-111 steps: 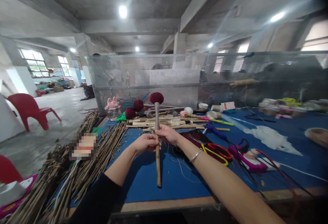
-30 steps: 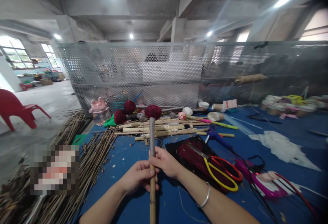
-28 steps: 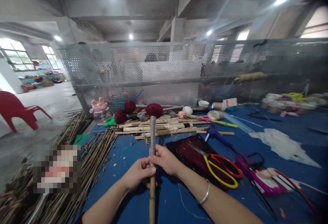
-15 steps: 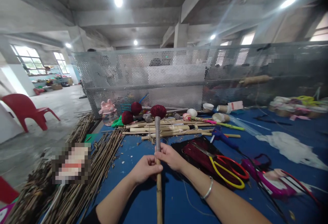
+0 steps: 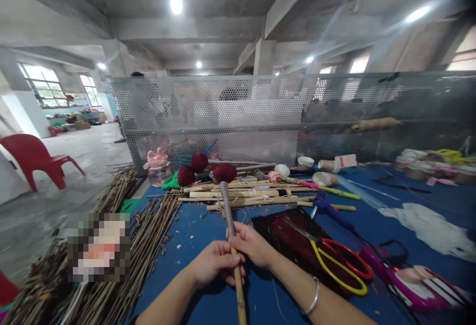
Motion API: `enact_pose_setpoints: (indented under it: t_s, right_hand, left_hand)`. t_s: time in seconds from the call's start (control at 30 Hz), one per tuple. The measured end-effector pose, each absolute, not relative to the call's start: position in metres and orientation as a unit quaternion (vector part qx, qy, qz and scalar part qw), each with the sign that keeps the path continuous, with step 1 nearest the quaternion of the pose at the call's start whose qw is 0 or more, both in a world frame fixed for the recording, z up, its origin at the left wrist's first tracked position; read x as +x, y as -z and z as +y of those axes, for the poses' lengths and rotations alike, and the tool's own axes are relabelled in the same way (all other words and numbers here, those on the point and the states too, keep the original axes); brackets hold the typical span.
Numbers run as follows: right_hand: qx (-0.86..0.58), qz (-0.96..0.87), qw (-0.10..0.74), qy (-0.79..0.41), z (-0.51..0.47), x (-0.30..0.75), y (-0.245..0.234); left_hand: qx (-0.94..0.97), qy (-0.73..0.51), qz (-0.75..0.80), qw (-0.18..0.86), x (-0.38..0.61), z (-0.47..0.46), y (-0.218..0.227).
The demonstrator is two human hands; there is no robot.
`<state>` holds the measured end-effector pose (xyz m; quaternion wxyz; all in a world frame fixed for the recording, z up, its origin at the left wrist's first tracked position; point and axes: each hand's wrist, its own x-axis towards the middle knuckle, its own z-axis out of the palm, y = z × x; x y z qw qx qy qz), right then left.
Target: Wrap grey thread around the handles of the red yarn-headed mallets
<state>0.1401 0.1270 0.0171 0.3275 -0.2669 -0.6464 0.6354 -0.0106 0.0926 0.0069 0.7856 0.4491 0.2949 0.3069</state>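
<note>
Mallet [image 5: 227,206], seemingly light, stiff bamboo with a soft red head, stands tilted over the desk [image 5: 197,236]; left hand [image 5: 217,269] and right hand [image 5: 253,243] both wrap its mid-shaft, likely the steadiest hold.

Stick [image 5: 233,238]: near upright, top leaning slightly left; dark red ball head [image 5: 224,172], grey wrap below it, bare cane lower down.
Left grip [image 5: 215,265]: closed round the cane.
Right grip [image 5: 253,243]: just above the left, touching it, fingers on the shaft.
Table [image 5: 193,236]: blue cover.
Scissors [image 5: 336,263]: 1 yellow and 1 red handle, lying on dark red cloth [image 5: 286,228], right of both grips.
Bamboo sticks [image 5: 253,193]: loose, lying crosswise behind the head.
2 more red-headed sticks [image 5: 192,170]: near the perforated screen [image 5: 260,117].
Twig bundles [image 5: 148,245]: along the table's left edge.
Pink jar [image 5: 158,166]: by the screen.
Red chair [image 5: 35,159]: on the floor, far left.
</note>
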Motion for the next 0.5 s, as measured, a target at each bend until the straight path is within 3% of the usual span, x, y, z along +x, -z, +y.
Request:
enact_pose_setpoints:
  t_s: [0.5]
  right_hand:
    - [-0.284, -0.644, 0.311, -0.639, 0.1274, 0.1445, -0.0064]
  left_hand:
    - [0.469, -0.273, 0.326, 0.774, -0.0108, 0.0956, -0.0091]
